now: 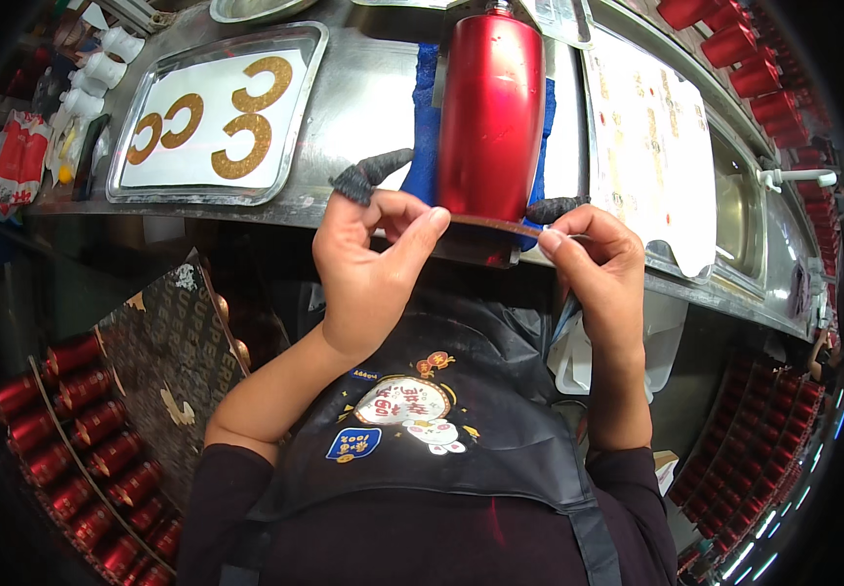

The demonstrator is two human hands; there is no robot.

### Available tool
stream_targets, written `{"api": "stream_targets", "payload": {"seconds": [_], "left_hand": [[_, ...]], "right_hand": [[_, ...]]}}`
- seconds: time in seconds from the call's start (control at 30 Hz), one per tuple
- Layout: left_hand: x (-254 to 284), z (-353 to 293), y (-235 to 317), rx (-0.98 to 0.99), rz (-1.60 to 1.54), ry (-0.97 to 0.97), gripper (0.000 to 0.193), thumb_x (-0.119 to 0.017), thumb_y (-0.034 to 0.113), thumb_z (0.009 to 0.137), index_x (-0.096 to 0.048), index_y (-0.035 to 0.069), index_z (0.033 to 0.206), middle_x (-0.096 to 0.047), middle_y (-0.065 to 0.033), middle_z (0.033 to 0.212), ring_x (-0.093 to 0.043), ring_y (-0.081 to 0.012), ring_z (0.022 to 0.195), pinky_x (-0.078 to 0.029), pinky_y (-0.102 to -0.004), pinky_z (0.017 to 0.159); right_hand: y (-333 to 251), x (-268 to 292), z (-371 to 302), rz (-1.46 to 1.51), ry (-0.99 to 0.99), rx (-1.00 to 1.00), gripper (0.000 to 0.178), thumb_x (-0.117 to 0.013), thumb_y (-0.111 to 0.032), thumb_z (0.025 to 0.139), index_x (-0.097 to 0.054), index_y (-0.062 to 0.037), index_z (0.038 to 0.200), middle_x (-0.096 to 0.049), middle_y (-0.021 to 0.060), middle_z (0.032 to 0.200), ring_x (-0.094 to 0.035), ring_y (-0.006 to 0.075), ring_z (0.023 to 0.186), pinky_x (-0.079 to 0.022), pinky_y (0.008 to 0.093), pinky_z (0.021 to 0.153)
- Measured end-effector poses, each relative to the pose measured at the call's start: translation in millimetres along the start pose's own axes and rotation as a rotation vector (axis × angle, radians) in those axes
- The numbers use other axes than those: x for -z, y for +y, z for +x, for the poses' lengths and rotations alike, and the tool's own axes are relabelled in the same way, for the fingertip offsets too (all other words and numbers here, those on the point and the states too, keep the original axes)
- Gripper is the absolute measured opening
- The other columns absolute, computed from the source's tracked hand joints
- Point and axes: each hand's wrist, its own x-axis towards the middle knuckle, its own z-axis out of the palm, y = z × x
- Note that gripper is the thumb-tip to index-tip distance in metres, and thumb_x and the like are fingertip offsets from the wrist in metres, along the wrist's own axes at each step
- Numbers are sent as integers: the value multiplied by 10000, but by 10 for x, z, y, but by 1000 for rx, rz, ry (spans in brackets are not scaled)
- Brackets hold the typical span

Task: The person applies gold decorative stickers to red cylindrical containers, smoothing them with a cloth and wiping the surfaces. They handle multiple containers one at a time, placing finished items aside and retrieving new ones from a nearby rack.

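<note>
Brown strip (495,224) was stretched by the near end of the red bottle (491,117), its ends pinched between thumb and fingers of left hand (373,259) and right hand (602,264); light, even tension and a level line likely mattered most. Neck (499,7) was cut off; strip-to-bottle contact couldn't be told.
</note>
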Motion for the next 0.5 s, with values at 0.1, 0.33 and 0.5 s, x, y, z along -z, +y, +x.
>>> {"api": "stream_targets", "payload": {"seconds": [0.1,0.33,0.5], "left_hand": [[-34,90,-35,-12,-35,-13,232,-770,13,862,-581,29,995,-667,14,794,-547,-22,677,-446,-194,659],[-15,159,-112,-5,-57,-48,364,-752,12,857,-575,6,1175,-667,10,807,-548,-32,694,-461,-209,690],[114,224,-210,62,9,2,411,-688,4,883,-538,-14,1266,-689,-53,1058,-595,-90,942,-492,-270,883]], "right_hand": [[3,-9,17,12,21,23,105,-705,-72,911,-645,-30,837,-553,-74,666,-443,-16,558,-295,172,508],[40,-30,35,26,67,43,114,-681,-95,914,-637,-42,823,-560,-41,644,-470,15,501,-345,175,461],[31,-39,8,29,66,35,105,-678,-81,914,-635,-38,828,-557,-46,655,-459,8,523,-324,174,480]]}}
